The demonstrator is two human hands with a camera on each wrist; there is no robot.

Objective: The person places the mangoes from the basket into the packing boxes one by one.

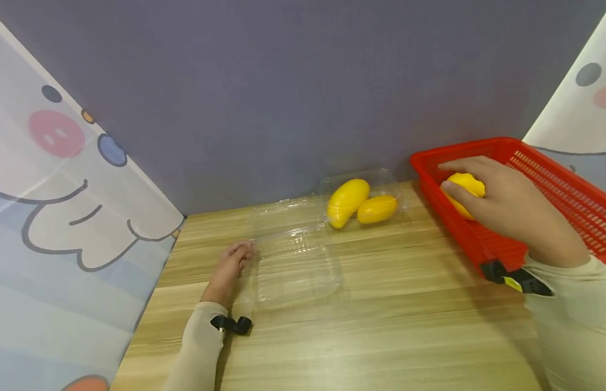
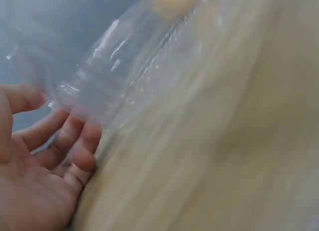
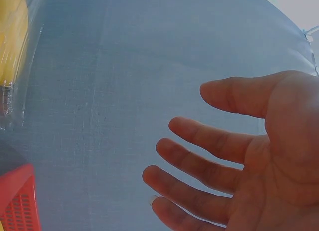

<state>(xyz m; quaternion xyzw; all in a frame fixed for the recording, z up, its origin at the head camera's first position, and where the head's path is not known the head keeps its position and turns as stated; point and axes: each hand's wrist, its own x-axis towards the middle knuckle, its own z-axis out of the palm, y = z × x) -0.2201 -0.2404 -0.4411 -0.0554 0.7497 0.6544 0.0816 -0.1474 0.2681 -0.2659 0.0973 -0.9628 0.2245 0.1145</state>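
Observation:
My left hand (image 1: 232, 264) pinches the left edge of a clear plastic clamshell box (image 1: 295, 271), which lies open on the table. In the left wrist view, the thumb and curled fingers (image 2: 82, 141) meet at the box's thin edge. My right hand (image 1: 510, 203) hovers over a red plastic basket (image 1: 479, 255), thumb and fingers spread above a yellow mango (image 1: 461, 193) that they partly hide. The right wrist view shows that hand's palm and parted fingers (image 3: 199, 166) holding nothing.
Behind and right of the open box, another clear container (image 1: 386, 182) holds two yellow mangoes (image 1: 348, 201). A grey-blue wall (image 1: 283, 108) rises along the table's back edge. Cartoon-printed sheets (image 1: 48, 228) flank the left and right sides. The wood-grain table (image 1: 381, 326) extends toward me.

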